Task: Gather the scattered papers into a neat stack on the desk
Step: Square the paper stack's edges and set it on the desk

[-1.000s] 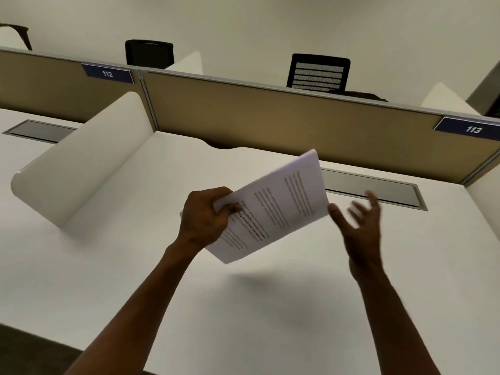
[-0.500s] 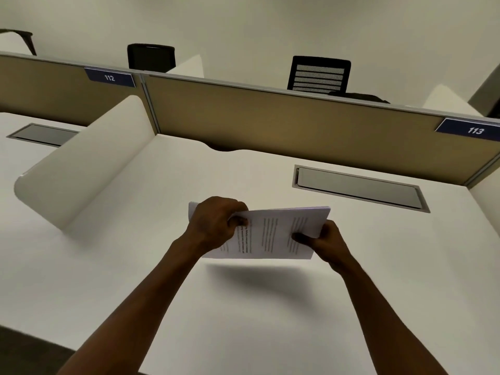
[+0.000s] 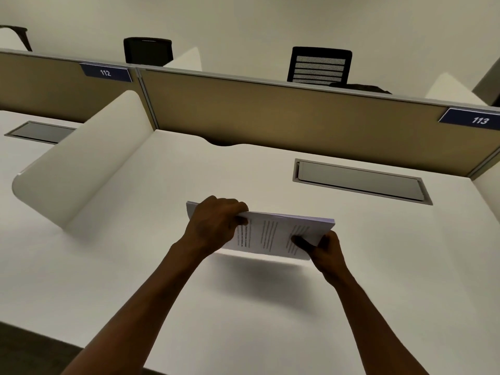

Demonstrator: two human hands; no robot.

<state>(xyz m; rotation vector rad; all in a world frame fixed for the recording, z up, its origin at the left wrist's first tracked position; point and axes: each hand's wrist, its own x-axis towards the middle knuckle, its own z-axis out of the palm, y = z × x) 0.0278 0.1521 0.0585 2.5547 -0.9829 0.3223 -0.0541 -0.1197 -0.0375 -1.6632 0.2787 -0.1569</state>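
- Head view is showing me both hands gripping one bundle of papers (image 3: 273, 235) above the middle of the white desk (image 3: 378, 280); a shadow under the bundle suggests it is hanging clear of the surface.
- My left hand (image 3: 213, 226) is pinching the bundle's nine o'clock end, fingers curling over the top edge and thumb pressing the printed face.
- My right hand (image 3: 323, 249) is closing on the four o'clock corner, thumb lying on the page and fingers hiding beneath.
- I am judging that gripping both ends is keeping the sheets squared, ready for tapping or laying flat.
- The far edges are looking nearly aligned, so I am reckoning the gathering is mostly done; no loose sheets are showing elsewhere.
- Printed lines are running across the top page, too blurred for reading.
- A blue tag reading 112 (image 3: 106, 73) is sitting on the partition (image 3: 270, 115) at eleven o'clock, and another reading 113 (image 3: 480, 120) at two o'clock.
- A grey cable hatch (image 3: 359, 181) is lying at one o'clock, well apart from the bundle.
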